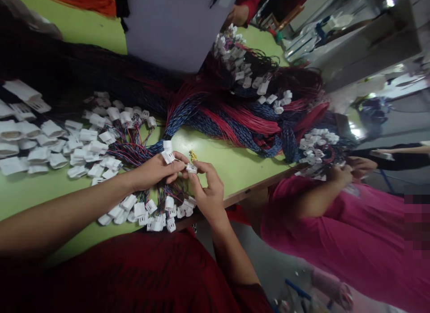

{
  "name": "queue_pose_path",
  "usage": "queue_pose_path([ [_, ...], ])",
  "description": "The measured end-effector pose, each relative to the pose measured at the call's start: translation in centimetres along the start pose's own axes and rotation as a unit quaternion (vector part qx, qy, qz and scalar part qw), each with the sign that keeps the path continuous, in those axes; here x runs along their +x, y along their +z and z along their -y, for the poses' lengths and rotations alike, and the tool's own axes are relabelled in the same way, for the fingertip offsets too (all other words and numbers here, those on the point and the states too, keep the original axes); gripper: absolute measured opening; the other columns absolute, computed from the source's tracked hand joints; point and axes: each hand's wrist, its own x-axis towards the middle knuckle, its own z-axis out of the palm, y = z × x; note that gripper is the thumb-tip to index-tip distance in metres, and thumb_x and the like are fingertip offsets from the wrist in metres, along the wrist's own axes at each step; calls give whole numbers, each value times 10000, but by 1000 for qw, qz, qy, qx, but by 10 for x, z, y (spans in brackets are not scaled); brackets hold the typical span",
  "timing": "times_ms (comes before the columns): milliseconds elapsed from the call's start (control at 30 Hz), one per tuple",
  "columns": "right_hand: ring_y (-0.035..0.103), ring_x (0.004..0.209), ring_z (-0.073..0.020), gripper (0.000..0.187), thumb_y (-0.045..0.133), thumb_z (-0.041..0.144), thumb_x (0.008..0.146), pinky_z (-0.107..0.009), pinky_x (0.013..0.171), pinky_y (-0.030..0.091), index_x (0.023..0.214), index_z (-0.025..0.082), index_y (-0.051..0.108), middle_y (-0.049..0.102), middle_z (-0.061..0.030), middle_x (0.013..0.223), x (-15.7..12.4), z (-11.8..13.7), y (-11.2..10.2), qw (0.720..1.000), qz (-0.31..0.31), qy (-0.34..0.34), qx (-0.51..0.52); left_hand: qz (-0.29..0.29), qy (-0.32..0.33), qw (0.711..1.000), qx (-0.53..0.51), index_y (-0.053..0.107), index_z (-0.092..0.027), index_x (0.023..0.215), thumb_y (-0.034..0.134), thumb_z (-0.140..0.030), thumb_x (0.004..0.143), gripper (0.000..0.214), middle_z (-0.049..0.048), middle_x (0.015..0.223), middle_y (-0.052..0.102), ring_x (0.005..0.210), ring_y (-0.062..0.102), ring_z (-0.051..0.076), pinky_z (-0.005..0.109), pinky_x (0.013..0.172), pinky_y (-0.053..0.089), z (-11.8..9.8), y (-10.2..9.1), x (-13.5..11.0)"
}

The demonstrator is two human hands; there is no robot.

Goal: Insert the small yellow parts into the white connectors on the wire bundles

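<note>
My left hand is closed, pinching thin red and blue wires that end in a small white connector. My right hand is closed too, its fingertips holding another small white connector against the left hand's fingers. Both hands hover over a heap of white connectors on wires at the near edge of the green table. A tiny yellow piece lies just beyond my fingers.
Thick red and blue wire bundles cross the table, with more white connectors at left and behind. A grey board stands at the back. A person in pink handles connectors at right.
</note>
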Motion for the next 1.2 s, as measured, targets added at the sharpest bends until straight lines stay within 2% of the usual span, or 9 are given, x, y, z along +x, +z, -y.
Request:
queue_pose_path([
  [200,595,895,-195,248,560,153,818,-379,790,447,1036,269,583,661,-49,970,-4,15,-7,991,47,-114,-53,41,-47,998,29,603,-138,889,647,-387,753,288,-9,562,613,562,588,134,246,584,454,-8,-1,-3],
  [267,598,870,-196,243,574,197,816,-376,778,453,1047,272,585,661,-48,939,-8,10,-8,995,40,-79,-42,47,-54,997,34,613,-136,867,660,-364,745,262,-21,555,598,521,552,109,228,554,434,-10,-1,-4],
  [400,589,783,-175,161,480,252,865,-347,744,459,969,221,600,649,-49,857,-14,-23,-6,990,-81,108,-44,8,-51,999,17,622,-133,899,682,-310,730,252,-46,551,538,438,424,53,190,451,322,-7,0,-3],
  [467,577,746,-169,152,484,275,856,-335,723,454,889,199,612,644,-51,828,-13,-42,-4,981,-85,162,-64,-18,-43,999,-15,623,-129,926,682,-289,727,262,-55,537,499,416,370,40,187,420,264,-3,1,-1],
  [600,548,696,-156,172,492,285,831,-307,683,442,887,183,619,629,-49,810,-6,-58,2,981,-45,163,-95,-49,-31,997,-48,620,-125,927,678,-227,715,242,-43,580,521,405,338,22,184,406,237,1,2,1],
  [800,517,658,-148,156,512,265,810,-279,646,411,853,189,641,571,-28,739,6,-50,8,977,-15,136,-165,-38,-41,998,-37,611,-134,975,662,-214,726,266,-23,606,582,555,515,78,202,546,389,-1,1,2],
  [900,513,657,-143,142,502,240,806,-272,640,401,773,191,631,543,-20,721,6,-50,9,978,-5,138,-155,-42,-45,998,-25,605,-148,999,647,-184,725,280,-33,640,578,533,482,66,205,545,375,0,0,2],
  [1067,498,640,-125,63,552,248,761,-267,630,406,737,194,574,552,8,697,2,-40,2,973,-51,224,9,-44,-6,999,8,621,-164,989,655,-158,703,289,10,878,632,672,523,89,219,626,399,4,-2,2],
  [1200,494,592,-86,85,622,246,733,-239,591,423,771,200,561,587,23,746,1,-12,-6,935,-35,265,235,-23,8,1000,15,624,-168,1004,651,-201,732,275,35,984,644,810,560,129,256,743,429,4,-3,0],
])
